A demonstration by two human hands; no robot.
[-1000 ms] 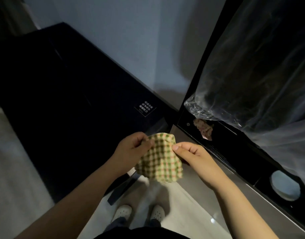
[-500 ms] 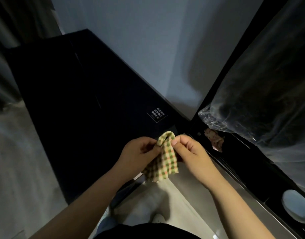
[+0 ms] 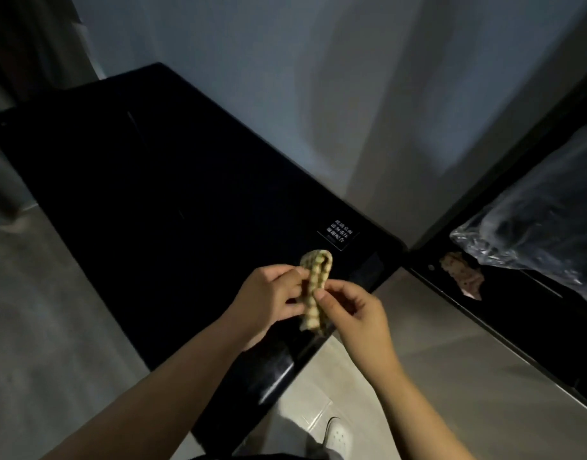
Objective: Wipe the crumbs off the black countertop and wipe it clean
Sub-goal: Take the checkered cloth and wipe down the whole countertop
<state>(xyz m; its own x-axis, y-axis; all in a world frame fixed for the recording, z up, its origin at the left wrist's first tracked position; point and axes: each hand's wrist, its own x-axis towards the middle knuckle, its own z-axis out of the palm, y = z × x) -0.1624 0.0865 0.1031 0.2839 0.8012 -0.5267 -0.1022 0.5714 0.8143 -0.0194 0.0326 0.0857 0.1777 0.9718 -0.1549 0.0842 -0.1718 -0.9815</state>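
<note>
A long black countertop (image 3: 146,180) runs from the far left to the near centre, dark and glossy; no crumbs show on it in this light. Above its near end I hold a small green-and-red checked cloth (image 3: 316,287), folded into a narrow upright strip. My left hand (image 3: 269,300) pinches the cloth from the left. From the right, my right hand (image 3: 355,310) pinches it between thumb and forefinger. A small white-lettered label (image 3: 338,234) sits on the counter just behind the cloth.
A grey wall rises behind the counter. To the right, a second black surface (image 3: 518,313) carries a crumpled brownish scrap (image 3: 461,273) and a large clear plastic-wrapped dark bundle (image 3: 538,234). Pale floor tiles and my white shoe (image 3: 337,436) lie below.
The cloth has gone from a spread square to a narrow folded strip as my hands came together. The view has shifted, so the counter sits more to the centre.
</note>
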